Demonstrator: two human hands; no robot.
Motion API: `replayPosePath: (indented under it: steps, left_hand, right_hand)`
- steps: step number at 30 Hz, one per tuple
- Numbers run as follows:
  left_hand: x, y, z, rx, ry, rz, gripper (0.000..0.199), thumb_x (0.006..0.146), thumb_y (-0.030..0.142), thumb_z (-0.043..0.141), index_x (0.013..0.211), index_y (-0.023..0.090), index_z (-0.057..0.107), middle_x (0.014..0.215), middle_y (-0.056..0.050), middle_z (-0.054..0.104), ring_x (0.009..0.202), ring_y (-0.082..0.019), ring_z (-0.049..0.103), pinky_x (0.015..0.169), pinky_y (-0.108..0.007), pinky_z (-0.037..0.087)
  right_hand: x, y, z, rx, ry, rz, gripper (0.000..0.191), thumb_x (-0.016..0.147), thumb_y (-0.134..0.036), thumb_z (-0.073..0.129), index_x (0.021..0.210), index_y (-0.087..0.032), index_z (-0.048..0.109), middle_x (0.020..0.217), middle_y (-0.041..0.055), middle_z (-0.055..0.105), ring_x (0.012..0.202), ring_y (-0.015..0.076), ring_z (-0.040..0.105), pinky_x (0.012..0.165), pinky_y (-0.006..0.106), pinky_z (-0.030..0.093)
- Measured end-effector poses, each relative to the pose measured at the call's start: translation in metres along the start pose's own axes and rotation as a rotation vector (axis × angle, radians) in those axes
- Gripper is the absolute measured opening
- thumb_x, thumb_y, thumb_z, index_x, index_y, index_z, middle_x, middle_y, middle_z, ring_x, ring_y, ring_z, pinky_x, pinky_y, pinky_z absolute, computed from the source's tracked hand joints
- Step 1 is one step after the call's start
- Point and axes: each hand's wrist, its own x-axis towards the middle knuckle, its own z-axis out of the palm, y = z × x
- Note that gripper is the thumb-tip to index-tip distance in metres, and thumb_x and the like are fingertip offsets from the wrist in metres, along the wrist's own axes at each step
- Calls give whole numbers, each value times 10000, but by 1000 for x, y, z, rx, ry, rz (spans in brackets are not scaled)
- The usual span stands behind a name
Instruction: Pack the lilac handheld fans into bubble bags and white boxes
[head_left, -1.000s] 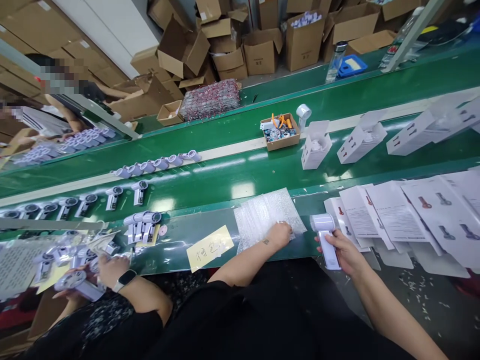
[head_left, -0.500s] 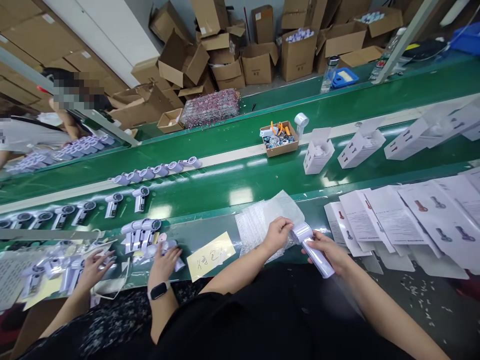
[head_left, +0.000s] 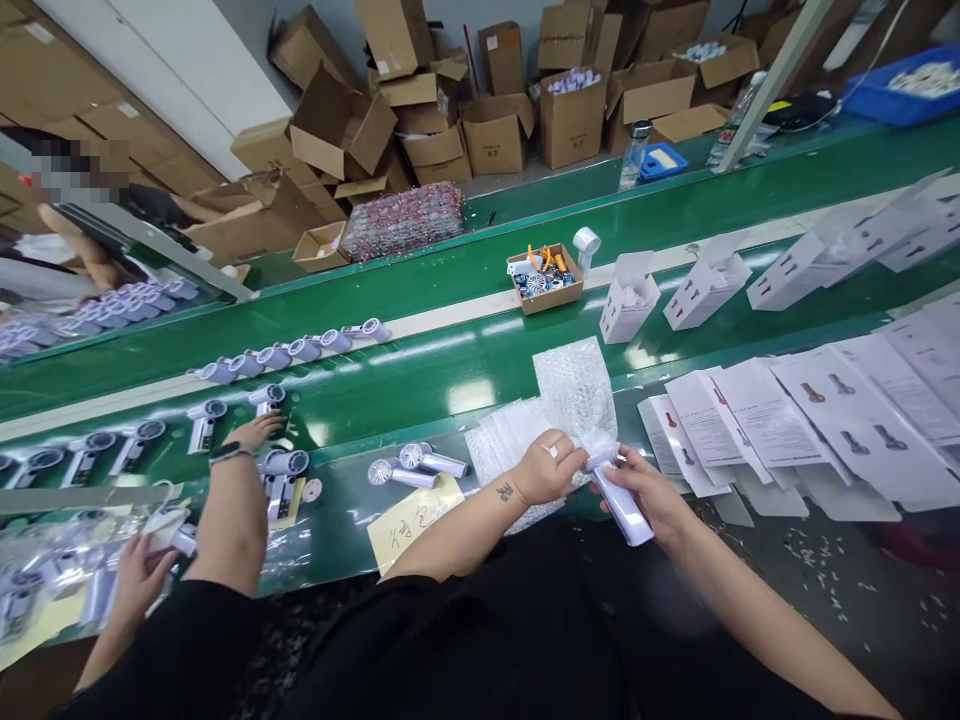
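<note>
Head view: right of the yellow rectangular paper sheet [head_left: 397, 522], the right hand [head_left: 651, 492] is gripping a pale lilac plastic handheld fan [head_left: 624, 508], while the left hand [head_left: 551, 468] is pinching a clear square bubble-wrap sheet [head_left: 576, 388] at its head

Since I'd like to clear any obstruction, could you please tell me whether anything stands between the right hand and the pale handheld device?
Nothing visible does: the right hand grips the pale device by its handle. The bubble wrap and left hand are at its head end, not in between.
</note>
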Motion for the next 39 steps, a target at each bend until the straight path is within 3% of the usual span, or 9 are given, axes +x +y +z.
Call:
replayPosePath:
  steps: [7,15,18,22,24,27,30,33,39]
  left_hand:
    - [-8,13,3,-35,-28,59,208,848,132,376,934,143,565,704,-46,496,686,-171,477,644,-315,433]
    - [-3,3,30,-216,50,-406,147,832,147,434,935,156,539,839,-58,554,815,-168,533,732,-299,463]
    - [-7,11,31,-316,-18,-415,167,842,138,405,934,152,544,823,-59,581,791,-158,553,730,-285,463]
    - [-13,30,26,-439,-227,-289,142,818,169,448,865,166,582,794,-51,602,785,-159,566,744,-281,454]
    - [-9,34,25,-538,-247,-447,124,807,184,467,819,167,589,748,-27,605,727,-136,563,696,-251,450]
    - [7,30,22,-729,-192,-859,107,777,234,523,800,153,589,618,15,569,563,-95,519,542,-203,412]
    - [26,30,11,-1000,-236,-1114,116,708,230,594,781,142,573,501,44,527,434,-74,471,445,-181,370]
    - [42,37,-10,-1242,-218,-1245,118,653,198,625,706,138,537,456,39,524,393,-73,469,412,-176,369]
    - [51,30,-56,-1401,-92,-1146,226,640,280,686,722,122,546,535,14,531,472,-95,520,426,-187,384]
  right_hand:
    - [0,7,0,145,87,-25,433,627,-171,746,936,-262,456,795,-34,633,670,210,666,509,345,559]
    - [-3,3,1,323,93,41,307,699,-103,673,903,-226,479,759,11,671,681,203,677,564,318,575]
    - [-1,6,-5,332,83,115,177,750,-139,620,892,-173,520,709,46,673,557,170,652,510,268,562]
    - [6,15,-14,301,138,127,66,775,-158,575,830,-164,539,638,43,660,516,173,638,482,271,556]
    - [9,20,-18,259,187,119,87,771,-163,595,828,-176,531,651,37,663,567,181,653,526,287,569]
    - [10,20,-23,130,257,134,118,780,-211,614,819,-192,505,677,34,664,610,174,656,582,301,571]
    - [1,5,-29,-88,261,91,160,768,-276,633,756,-204,490,589,-6,613,513,150,610,491,271,534]
    - [-19,-24,-32,-446,196,-10,224,774,-379,610,693,-199,504,525,-34,552,449,115,546,415,220,464]
    - [-55,-69,-31,-705,80,-218,273,803,-437,546,681,-193,547,686,0,608,640,128,587,632,263,504]
